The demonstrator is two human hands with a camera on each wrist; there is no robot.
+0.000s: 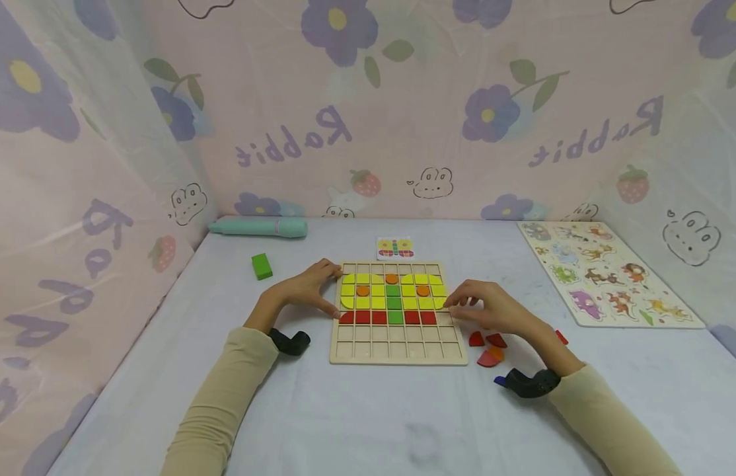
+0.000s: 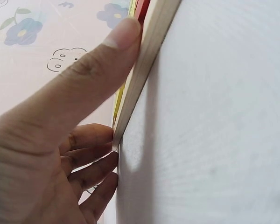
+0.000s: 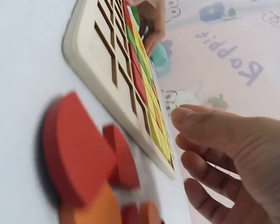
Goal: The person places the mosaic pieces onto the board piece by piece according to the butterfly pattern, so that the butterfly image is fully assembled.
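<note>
A wooden grid board [image 1: 398, 355] lies in the middle of the table in the head view. Yellow, green, orange and red pieces fill much of its upper part, with a row of red squares [image 1: 362, 318] below the yellow. At its left edge rests my left hand [image 1: 308, 285]; in the left wrist view the thumb [image 2: 123, 35] is at the rim beside a red piece, the fingertips farther along the edge. My right hand [image 1: 489, 308] is beside the right edge, fingers loosely bent. Nothing shows between its thumb and fingers in the right wrist view.
Loose red quarter-round pieces [image 1: 476, 339] and an orange piece [image 1: 498, 353] lie near the board's lower right corner. A butterfly picture card [image 1: 395, 248] lies behind the board. Further out are a green block [image 1: 262, 266], a teal tube [image 1: 261, 227] and an animal picture board [image 1: 606, 274].
</note>
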